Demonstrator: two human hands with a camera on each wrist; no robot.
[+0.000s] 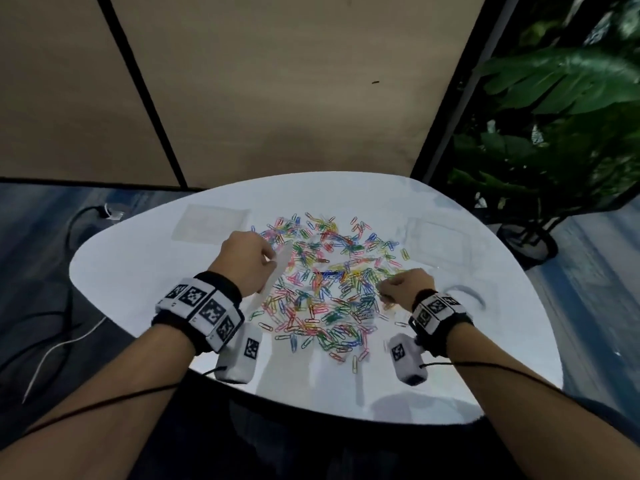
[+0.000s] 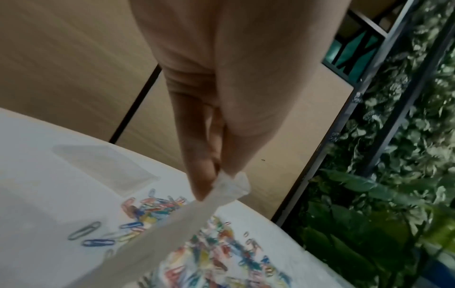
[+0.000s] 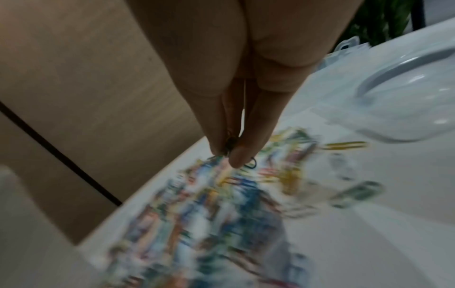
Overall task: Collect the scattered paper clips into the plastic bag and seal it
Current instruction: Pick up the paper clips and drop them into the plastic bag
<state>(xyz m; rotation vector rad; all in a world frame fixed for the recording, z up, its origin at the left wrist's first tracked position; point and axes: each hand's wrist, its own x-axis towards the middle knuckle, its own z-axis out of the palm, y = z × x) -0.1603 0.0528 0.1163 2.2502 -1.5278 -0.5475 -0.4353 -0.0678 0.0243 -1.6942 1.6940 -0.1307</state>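
1. Both hands are working over a white rounded tabletop, each wrist wearing a black band with square printed markers.
2. At the far left, dark and white cables are lying on the floor beside the tabletop.
3. A flat clear bag is lying on the tabletop's left far part, apart from the pile.
4. Left hand is pinching the top edge of a clear plastic bag between thumb and fingers; in the left wrist view the bag is hanging down from that pinch as a narrow translucent strip above the clips.
5. Coloured paper clips are lying scattered in a wide pile across the middle of the tabletop, between the two hands and reaching toward the near edge; whether any are sitting inside the held bag cannot be told.
6. Right hand is hovering at the pile's right edge, its thumb and fingers closing together on a few dark clips, with more clips blurred just below.
7. Further right, another clear packet and a clear rounded plastic item are resting on the tabletop.
8. Off the right side, a leafy green plant is standing in a dark pot.
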